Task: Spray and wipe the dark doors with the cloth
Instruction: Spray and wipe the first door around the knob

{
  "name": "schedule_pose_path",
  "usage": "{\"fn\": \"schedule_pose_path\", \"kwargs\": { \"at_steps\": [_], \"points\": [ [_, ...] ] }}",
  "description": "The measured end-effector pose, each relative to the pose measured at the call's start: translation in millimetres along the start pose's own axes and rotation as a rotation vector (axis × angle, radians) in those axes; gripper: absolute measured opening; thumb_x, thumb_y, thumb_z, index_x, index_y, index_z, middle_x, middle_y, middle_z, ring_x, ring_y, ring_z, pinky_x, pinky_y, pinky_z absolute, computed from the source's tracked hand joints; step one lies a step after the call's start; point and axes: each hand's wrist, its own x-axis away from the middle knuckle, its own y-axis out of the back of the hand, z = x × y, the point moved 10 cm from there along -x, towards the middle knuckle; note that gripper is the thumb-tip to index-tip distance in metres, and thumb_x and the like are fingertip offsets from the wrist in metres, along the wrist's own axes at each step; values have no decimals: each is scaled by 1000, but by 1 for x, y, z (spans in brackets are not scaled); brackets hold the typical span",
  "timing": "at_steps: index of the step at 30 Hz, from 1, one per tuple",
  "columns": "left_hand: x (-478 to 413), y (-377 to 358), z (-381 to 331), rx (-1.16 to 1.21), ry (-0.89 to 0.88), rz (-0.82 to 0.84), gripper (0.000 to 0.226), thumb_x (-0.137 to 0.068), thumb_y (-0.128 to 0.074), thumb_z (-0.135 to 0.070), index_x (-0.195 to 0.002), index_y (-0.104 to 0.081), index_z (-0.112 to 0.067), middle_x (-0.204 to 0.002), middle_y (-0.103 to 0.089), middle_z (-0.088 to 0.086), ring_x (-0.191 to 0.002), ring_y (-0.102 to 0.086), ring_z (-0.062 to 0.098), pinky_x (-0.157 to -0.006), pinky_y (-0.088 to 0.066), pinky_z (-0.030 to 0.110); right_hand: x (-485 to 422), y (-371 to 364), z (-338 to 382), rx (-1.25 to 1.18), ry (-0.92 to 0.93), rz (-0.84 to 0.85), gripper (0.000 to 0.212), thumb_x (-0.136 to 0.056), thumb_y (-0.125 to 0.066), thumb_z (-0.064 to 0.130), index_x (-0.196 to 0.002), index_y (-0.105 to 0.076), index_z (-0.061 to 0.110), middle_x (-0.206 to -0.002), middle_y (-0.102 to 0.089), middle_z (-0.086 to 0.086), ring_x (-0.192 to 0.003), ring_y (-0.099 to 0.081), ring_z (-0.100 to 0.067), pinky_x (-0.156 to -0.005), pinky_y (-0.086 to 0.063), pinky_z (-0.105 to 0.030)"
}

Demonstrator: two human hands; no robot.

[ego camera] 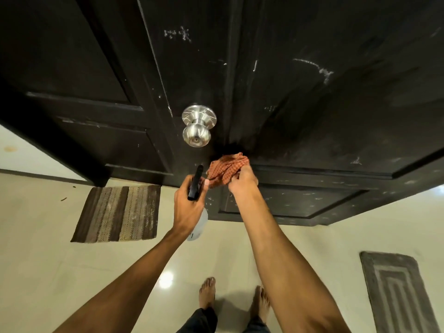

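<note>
Two dark brown doors fill the upper view: a left door (168, 68) with a steel knob (197, 131) and a right door (336, 104) with white scuffs and chalk-like marks. My left hand (189, 203) grips a spray bottle (195, 182) by its black head; the clear body hangs below my palm. My right hand (242, 180) bunches an orange checked cloth (227, 169) and presses it against the right door close to its left edge, just below the knob's height.
A brown striped mat (117, 212) lies on the cream tiled floor at the left door's foot. A grey mat (398, 294) lies at the lower right. My bare feet (206, 293) stand close to the doors.
</note>
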Motion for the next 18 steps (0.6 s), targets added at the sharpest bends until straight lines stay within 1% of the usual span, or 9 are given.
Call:
{"fn": "schedule_pose_path", "kwargs": {
  "at_steps": [1,3,6,7,9,12,13,16,18],
  "points": [
    [2,-3,-6,-14,-15,13,14,-101,-64,-25,-110,-60,-15,-78,-62,-12,-78,-64,-12,-64,-50,5,-2,3,3,28,-7,33,39,-75,-62,39,-109,-57,21,-127,-60,-14,-112,-63,-31,-103,-52,-48],
    [3,-10,-18,-29,-32,27,13,-101,-63,-24,-109,-59,-15,-77,-61,-12,-76,-63,-15,-65,-47,2,11,14,42,-99,117,-46,39,-80,-55,22,-115,-62,9,-123,-66,-16,-104,-69,-35,-94,-57,-50],
    [2,-21,-25,5,-48,33,9,-100,-64,-27,-106,-60,-21,-76,-63,-18,-78,-66,-9,-72,-58,17,29,34,96,-298,329,-243,28,-84,-54,-6,-98,-73,9,-107,-74,-22,-96,-73,-40,-84,-61,-52],
    [3,-24,-21,43,-42,31,8,-99,-65,-29,-105,-61,-25,-76,-65,-19,-81,-67,-5,-74,-61,24,28,47,100,-287,337,-316,24,-87,-56,-5,-95,-71,12,-106,-74,-20,-96,-72,-40,-84,-61,-51],
    [7,-32,-19,88,-42,32,6,-98,-66,-32,-101,-60,-31,-78,-66,-23,-81,-68,2,-74,-59,29,32,65,92,-255,169,-398,14,-93,-58,1,-105,-64,6,-111,-69,-15,-98,-68,-39,-90,-57,-55],
    [14,-52,-31,125,-68,58,9,-99,-67,-30,-96,-61,-23,-73,-62,-19,-70,-61,4,-71,-50,28,34,80,105,-222,83,-296,31,-95,-57,19,-123,-59,7,-127,-62,-17,-115,-63,-40,-104,-49,-58],
    [16,-60,-35,139,-70,69,10,-99,-67,-31,-97,-62,-22,-74,-62,-17,-70,-61,5,-71,-51,30,38,84,125,-212,161,-260,30,-91,-59,21,-118,-61,8,-125,-64,-18,-112,-65,-38,-102,-51,-57],
    [19,-80,-44,176,-74,70,12,-99,-67,-34,-102,-64,-22,-77,-65,-15,-69,-62,7,-72,-52,34,41,94,175,-325,365,-246,26,-96,-51,-3,-113,-70,4,-103,-74,-15,-90,-74,-28,-79,-62,-43],
    [25,-96,-49,181,-68,76,13,-98,-68,-35,-104,-65,-23,-80,-67,-14,-71,-64,8,-75,-53,35,34,108,180,-349,333,-302,25,-99,-54,0,-116,-70,8,-113,-74,-18,-97,-74,-30,-78,-60,-42]
  ]
}}
